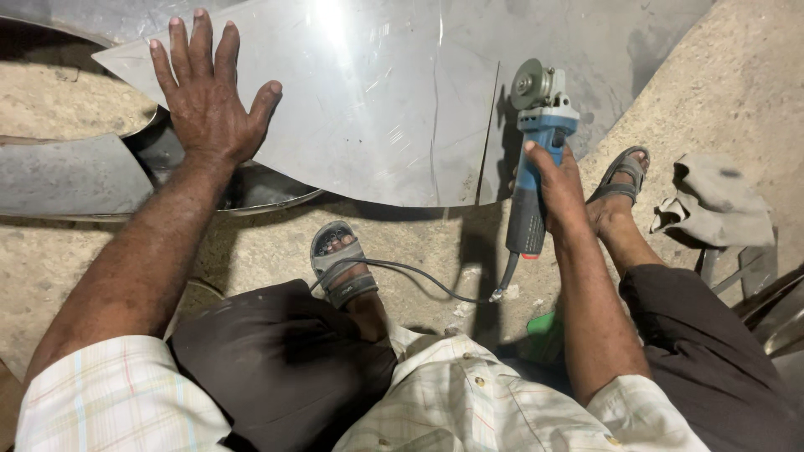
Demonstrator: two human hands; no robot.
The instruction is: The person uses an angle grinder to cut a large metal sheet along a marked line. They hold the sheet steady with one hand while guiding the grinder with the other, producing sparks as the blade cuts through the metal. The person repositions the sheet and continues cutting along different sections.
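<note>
Left hand (208,92), fingers spread wide, presses flat on the curved steel sheet (377,109) at ten o'clock, while right hand (557,180) grips the blue angle grinder (536,142) at two o'clock.

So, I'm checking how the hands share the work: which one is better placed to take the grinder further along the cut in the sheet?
Right. The right hand grips the blue angle grinder, its disc at the cut line. The left hand lies flat on the metal sheet, well away from it.

Two bare arms reach forward and down.
The left hand (208,92) lies flat with fingers spread; the right hand (557,180) is closed in a grip, wrist straight.
</note>
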